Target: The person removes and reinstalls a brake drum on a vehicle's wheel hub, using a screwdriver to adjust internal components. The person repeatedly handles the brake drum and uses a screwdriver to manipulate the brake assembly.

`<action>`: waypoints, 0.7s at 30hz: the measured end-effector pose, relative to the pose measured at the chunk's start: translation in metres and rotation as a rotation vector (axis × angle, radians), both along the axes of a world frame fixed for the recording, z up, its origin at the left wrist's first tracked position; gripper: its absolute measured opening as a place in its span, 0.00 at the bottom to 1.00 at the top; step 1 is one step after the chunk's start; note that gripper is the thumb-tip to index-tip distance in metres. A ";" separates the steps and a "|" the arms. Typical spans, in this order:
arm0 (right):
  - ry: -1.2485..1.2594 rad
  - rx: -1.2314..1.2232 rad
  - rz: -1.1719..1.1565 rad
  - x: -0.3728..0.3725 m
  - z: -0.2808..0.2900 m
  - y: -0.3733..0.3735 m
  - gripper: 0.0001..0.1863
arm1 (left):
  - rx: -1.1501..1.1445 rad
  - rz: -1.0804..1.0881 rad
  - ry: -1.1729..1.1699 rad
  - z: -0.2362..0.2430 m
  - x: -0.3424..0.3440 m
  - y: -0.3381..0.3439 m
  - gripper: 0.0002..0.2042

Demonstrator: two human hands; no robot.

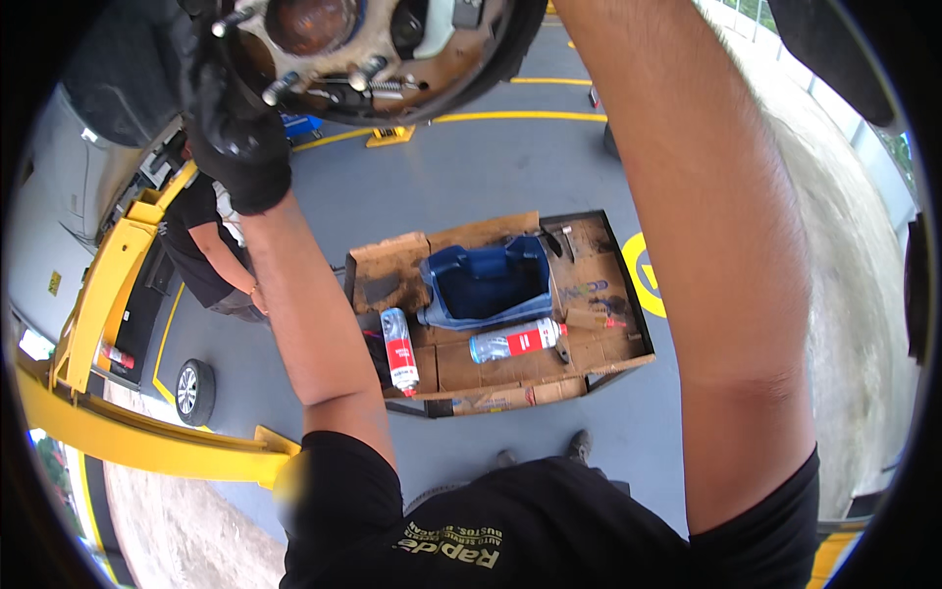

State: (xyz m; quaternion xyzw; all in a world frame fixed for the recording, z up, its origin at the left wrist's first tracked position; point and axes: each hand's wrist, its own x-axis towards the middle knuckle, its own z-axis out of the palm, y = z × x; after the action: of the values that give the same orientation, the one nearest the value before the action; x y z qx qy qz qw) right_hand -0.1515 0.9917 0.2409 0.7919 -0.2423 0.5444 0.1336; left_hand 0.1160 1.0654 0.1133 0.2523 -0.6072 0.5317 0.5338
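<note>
Overhead, at the top edge of the head view, is an exposed drum brake assembly (392, 59) with a rusty hub, protruding wheel studs, a coil spring and a curved brake shoe. My left hand (234, 137), in a black glove, is raised to its left rim. Its fingers look curled against that rim, though dark parts behind partly hide them. My right forearm rises past the brake's right side and leaves the picture at the top, so my right hand is out of sight.
Below stands a cardboard-lined cart (599, 344) bearing a cut-open blue container (491, 312), two spray cans (399, 351) and small tools. A yellow lift arm (147, 442) curves along the left. Another person (201, 236) stands beyond it, near a loose wheel (195, 392).
</note>
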 end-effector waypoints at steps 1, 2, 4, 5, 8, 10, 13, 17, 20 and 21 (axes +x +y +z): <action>-0.017 0.009 0.000 -0.006 0.003 0.002 0.33 | 0.075 -0.368 0.089 0.004 -0.007 -0.011 0.17; -0.036 0.020 0.005 -0.011 0.007 0.006 0.33 | 0.099 -0.511 0.102 0.016 -0.019 -0.012 0.17; -0.129 0.159 -0.011 -0.011 0.014 0.014 0.37 | 0.116 -0.200 -0.015 0.058 -0.035 0.007 0.18; -0.144 0.129 0.013 -0.017 0.015 0.018 0.38 | 0.112 -0.173 -0.061 0.070 -0.026 0.009 0.18; -0.130 0.174 0.026 0.007 0.005 0.009 0.38 | 0.227 -0.176 -0.049 0.058 -0.014 0.025 0.19; -0.167 0.211 -0.013 0.009 0.007 0.015 0.35 | 0.137 -0.119 -0.026 0.030 -0.019 0.025 0.20; 0.076 -0.252 -0.229 0.001 -0.003 -0.009 0.21 | 0.110 -0.035 0.088 0.027 -0.039 0.028 0.20; -0.145 0.160 0.026 0.000 0.006 0.016 0.37 | 0.482 -0.330 0.131 0.090 -0.037 0.036 0.20; -0.080 0.219 0.056 -0.006 0.010 0.018 0.35 | 0.608 -0.265 0.182 0.095 -0.044 0.050 0.23; -0.079 0.287 0.079 -0.009 0.011 0.026 0.34 | 0.644 -0.424 0.313 0.088 -0.053 0.051 0.23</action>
State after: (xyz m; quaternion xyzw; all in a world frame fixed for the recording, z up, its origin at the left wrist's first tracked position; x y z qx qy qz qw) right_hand -0.1603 1.0178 0.2523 0.7897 -0.2911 0.5398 -0.0121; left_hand 0.0632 1.1161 0.2011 0.3533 -0.6925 0.1482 0.6113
